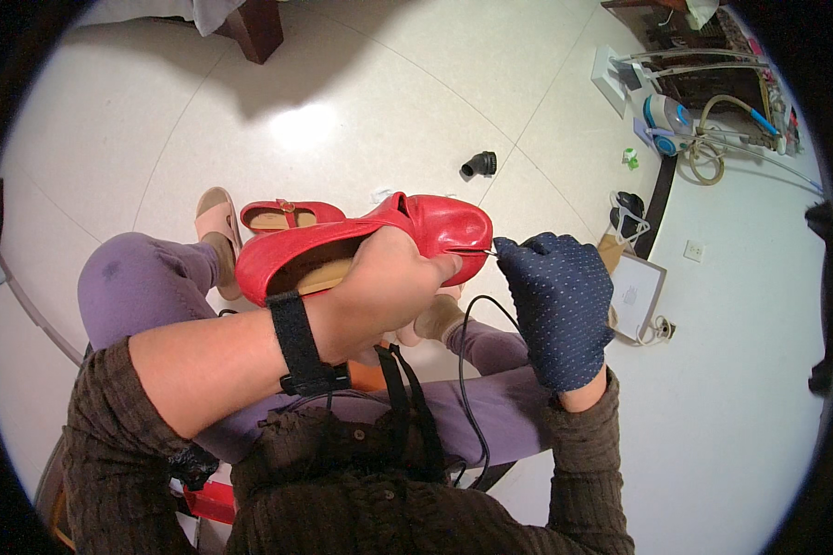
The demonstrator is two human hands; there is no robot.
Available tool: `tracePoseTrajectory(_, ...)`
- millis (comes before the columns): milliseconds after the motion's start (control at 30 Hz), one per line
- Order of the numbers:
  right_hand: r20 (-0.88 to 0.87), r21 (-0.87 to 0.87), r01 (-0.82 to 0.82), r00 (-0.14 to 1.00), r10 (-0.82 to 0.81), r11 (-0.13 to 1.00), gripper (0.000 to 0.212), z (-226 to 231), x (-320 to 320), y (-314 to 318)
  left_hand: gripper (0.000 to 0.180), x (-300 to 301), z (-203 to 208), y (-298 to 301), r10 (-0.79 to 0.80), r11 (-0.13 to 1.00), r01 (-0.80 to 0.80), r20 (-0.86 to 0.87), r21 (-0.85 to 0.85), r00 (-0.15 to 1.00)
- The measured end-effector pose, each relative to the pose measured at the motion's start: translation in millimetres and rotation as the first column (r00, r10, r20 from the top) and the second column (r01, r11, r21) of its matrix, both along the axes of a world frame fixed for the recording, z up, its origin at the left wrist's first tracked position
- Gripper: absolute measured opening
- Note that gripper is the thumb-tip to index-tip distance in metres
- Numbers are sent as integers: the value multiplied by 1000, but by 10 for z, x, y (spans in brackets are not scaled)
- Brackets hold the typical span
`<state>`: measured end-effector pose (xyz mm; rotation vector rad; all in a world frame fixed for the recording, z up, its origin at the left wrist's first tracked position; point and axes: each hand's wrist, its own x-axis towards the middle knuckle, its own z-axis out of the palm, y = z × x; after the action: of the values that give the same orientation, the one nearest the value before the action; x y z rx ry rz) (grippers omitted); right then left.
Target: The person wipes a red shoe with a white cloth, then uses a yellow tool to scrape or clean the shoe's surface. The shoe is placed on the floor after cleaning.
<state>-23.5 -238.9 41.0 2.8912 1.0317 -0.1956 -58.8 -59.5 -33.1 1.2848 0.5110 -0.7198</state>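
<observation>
A red leather shoe (292, 242) lies across the middle, its toe to the right. My bare left hand (389, 282) is closed on the shoe's near side, the thumb pressed by a slit-like opening along the toe seam. My right hand (555, 301), in a dark blue dotted glove, is closed around a thin dark metal tool (491, 252), whose exact kind I cannot make out. The tool reaches the seam, and its handle is hidden in the glove. Just beyond, a second red shoe (317, 213) with a buckled strap stands on the floor.
A black nozzle-like piece (478, 166) lies on the tiled floor (389, 102). A blue-and-white vacuum cleaner (666, 116) with a hose stands at right by the wall. A black cable (463, 370) loops between my arms. A dark wooden furniture leg (256, 32) stands at top left.
</observation>
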Motion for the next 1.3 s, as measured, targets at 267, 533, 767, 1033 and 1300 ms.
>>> tracePoseTrajectory(267, -41, 11, 21, 999, -21, 1000, 23, -62, 34, -53, 20, 8, -3, 29, 64, 990, -65, -10, -129, 998)
tracePoseTrajectory(533, -50, 81, -25, 998, 29, 996, 27, -70, 70, -32, 22, -15, -44, 3, 120, 988, -114, 57, -101, 991)
tracePoseTrajectory(767, -58, 74, -86, 994, 91, 993, 34, -64, 16, 78, 37, -23, -167, -28, -62, 998, 60, 64, 35, 996)
tracePoseTrajectory(1033, -43, 54, -83, 995, 85, 995, 34, -19, 6, 121, 39, -19, -123, -7, -76, 995, 71, 87, 65, 993)
tracePoseTrajectory(1300, 22, -82, 32, 999, -31, 996, 22, -125, 52, -130, 24, 21, -46, 44, 70, 995, -66, 45, -74, 997)
